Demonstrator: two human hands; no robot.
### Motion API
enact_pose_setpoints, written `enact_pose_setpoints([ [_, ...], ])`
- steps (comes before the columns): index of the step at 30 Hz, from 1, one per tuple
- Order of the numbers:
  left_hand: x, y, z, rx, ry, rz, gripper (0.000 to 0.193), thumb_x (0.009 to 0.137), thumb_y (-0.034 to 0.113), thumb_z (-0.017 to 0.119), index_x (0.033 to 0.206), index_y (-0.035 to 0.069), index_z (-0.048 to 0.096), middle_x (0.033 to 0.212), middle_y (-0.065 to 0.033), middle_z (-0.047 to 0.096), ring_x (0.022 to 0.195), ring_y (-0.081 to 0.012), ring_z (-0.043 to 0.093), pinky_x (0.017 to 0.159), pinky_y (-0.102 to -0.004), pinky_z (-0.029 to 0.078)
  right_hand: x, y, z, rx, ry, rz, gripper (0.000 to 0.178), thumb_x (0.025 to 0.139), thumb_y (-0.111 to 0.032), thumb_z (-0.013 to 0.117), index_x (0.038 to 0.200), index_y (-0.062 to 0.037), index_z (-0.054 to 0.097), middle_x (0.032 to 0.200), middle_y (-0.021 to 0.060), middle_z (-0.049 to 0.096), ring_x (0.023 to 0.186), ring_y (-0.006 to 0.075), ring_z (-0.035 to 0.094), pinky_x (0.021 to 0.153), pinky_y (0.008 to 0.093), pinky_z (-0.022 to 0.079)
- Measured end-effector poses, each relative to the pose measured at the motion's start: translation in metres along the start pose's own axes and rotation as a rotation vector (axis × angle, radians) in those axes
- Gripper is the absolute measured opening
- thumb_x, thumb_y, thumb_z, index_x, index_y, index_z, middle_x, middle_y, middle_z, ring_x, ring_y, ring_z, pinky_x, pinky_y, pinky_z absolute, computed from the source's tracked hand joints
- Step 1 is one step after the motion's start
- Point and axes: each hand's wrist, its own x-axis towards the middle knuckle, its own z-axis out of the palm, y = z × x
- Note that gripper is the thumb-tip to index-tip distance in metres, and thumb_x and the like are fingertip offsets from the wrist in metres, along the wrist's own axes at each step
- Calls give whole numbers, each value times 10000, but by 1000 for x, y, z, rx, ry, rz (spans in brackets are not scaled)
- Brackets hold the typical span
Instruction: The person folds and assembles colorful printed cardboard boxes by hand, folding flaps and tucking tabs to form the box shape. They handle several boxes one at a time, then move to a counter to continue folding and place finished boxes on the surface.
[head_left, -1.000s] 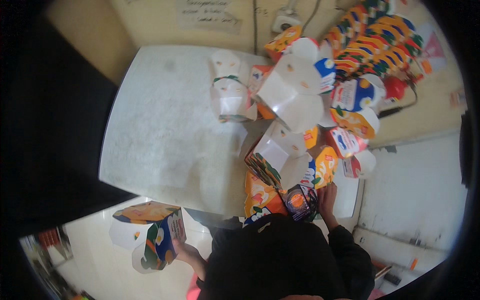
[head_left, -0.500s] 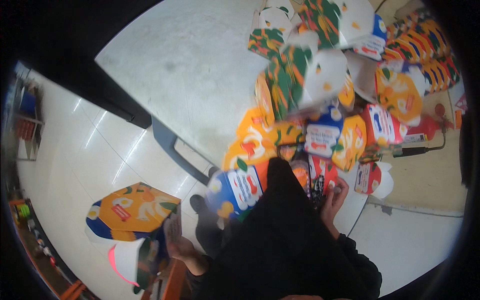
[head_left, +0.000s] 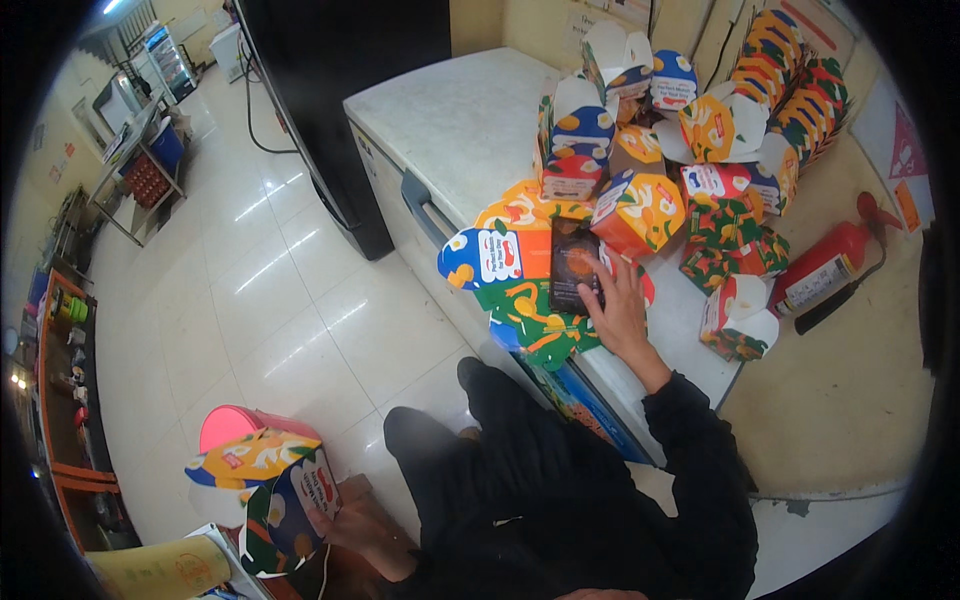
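Down at the left, my left hand [head_left: 352, 522] grips a takeaway food box [head_left: 292, 508] of printed cardboard, its sides blue, green and yellow and its yellow flap standing out. My right hand [head_left: 622, 312] reaches over a smartphone [head_left: 574, 268] with a dark, lit screen, fingers stretched out and fingertips at the glass. Beneath the phone, unfolded printed box blanks [head_left: 540, 318] in green, orange and blue lie on the white chest freezer [head_left: 440, 105]. Just beyond the right hand sits a folded yellow and orange box [head_left: 640, 212].
More folded boxes [head_left: 720, 125] crowd the freezer's far right, beside nested stacks of boxes [head_left: 812, 112]. A red fire extinguisher [head_left: 825, 262] stands right of them. Behind the held box is a pink round container [head_left: 255, 420]. An orange shelf [head_left: 75, 400] lines the left side of the tiled floor [head_left: 260, 300].
My view has swung up, showing more of the room. My right hand has come from the freezer's near edge onto the phone screen. The left hand still holds the box, now turned differently.
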Motion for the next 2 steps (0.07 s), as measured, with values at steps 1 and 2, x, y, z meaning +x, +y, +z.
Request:
enact_pose_setpoints([
  [1, 12, -15, -35, 5, -105, 78, 624, 840, 379, 554, 1352, 86, 351, 1340, -167, 398, 1245, -317, 352, 1031, -458, 258, 6, -1, 2, 2, -19, -12, 424, 862, -339, 558, 1236, -145, 512, 1333, 172, 369, 1218, 354, 353, 985, 481, 271],
  [2, 11, -18, -30, 3, -108, 79, 624, 840, 379, 554, 1352, 86, 351, 1340, -167, 398, 1245, -317, 352, 1031, -458, 258, 5, 3, 4, -33, -30, -24, 429, 859, -346, 560, 1235, -144, 513, 1338, 175, 364, 1222, 359, 348, 993, 481, 264],
])
